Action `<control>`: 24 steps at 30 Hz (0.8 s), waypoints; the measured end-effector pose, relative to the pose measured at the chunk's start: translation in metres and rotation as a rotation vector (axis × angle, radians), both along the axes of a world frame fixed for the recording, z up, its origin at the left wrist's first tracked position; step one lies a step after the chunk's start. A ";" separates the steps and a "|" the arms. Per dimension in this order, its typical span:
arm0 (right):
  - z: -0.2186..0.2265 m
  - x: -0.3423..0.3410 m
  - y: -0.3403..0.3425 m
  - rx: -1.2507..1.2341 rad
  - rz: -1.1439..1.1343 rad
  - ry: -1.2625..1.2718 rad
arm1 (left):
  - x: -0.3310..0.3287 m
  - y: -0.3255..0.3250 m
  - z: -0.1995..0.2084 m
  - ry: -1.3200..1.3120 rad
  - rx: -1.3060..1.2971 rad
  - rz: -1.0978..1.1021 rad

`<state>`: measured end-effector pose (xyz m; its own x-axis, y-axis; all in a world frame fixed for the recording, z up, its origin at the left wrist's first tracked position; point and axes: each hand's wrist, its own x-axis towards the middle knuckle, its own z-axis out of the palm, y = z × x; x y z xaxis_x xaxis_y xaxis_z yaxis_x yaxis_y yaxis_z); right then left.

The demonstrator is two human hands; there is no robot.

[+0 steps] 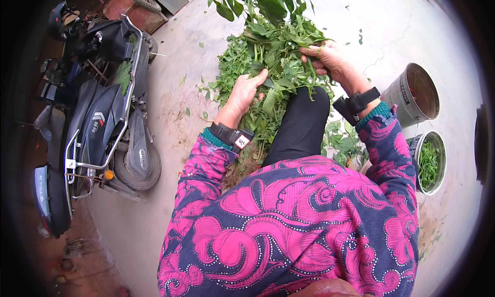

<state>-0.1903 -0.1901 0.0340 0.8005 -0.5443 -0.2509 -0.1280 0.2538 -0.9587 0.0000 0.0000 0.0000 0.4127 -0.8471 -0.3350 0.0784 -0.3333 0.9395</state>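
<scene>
Pinched in bare right hand [332, 60]: leafy green branches [279, 51], probably light, soft, easily torn; best held by pale stems [259, 51]. For bare left hand [241, 95], cannot tell grip.

Scooter [93, 124], bucket [396, 104], wristband [225, 134] bear lettering (small).

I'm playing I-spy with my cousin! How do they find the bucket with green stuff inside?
Find the pink-and-navy top, then look just past its right sleeve. The pale-rimmed bucket stands there, below a grey bucket in the picture. Bright green bits show inside it, while none show inside the grey one.
</scene>
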 end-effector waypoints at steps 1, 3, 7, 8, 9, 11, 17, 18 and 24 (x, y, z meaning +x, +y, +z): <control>0.006 -0.008 -0.004 -0.131 0.051 0.122 | 0.006 0.003 0.000 0.044 0.042 -0.012; 0.009 -0.022 -0.002 -0.744 0.001 0.180 | 0.019 0.008 -0.001 0.144 0.063 -0.005; 0.017 -0.050 -0.050 -1.583 -0.245 0.516 | 0.051 0.025 -0.011 0.112 0.155 0.136; 0.024 -0.062 -0.067 -1.497 -0.296 0.596 | 0.062 0.029 -0.014 0.178 0.092 0.125; 0.025 -0.070 -0.076 -1.439 -0.370 0.582 | 0.072 0.035 -0.014 0.226 0.085 0.179; 0.020 -0.073 -0.082 -0.915 -0.346 0.307 | 0.083 0.052 -0.019 0.428 -0.129 0.097; -0.008 -0.082 -0.030 -0.300 -0.207 0.060 | 0.132 0.077 -0.029 0.641 -0.315 0.085; -0.012 -0.081 -0.027 -0.228 -0.250 0.036 | 0.137 0.079 -0.034 0.614 -0.355 0.045; -0.026 -0.093 -0.028 -0.050 -0.285 -0.116 | 0.153 0.113 -0.038 0.449 -0.402 0.261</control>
<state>-0.2829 -0.2183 0.0077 0.6353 -0.7606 -0.1340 0.0527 0.2158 -0.9750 0.1534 0.1133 -0.0384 0.5149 -0.8334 -0.2008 0.5230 0.1197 0.8439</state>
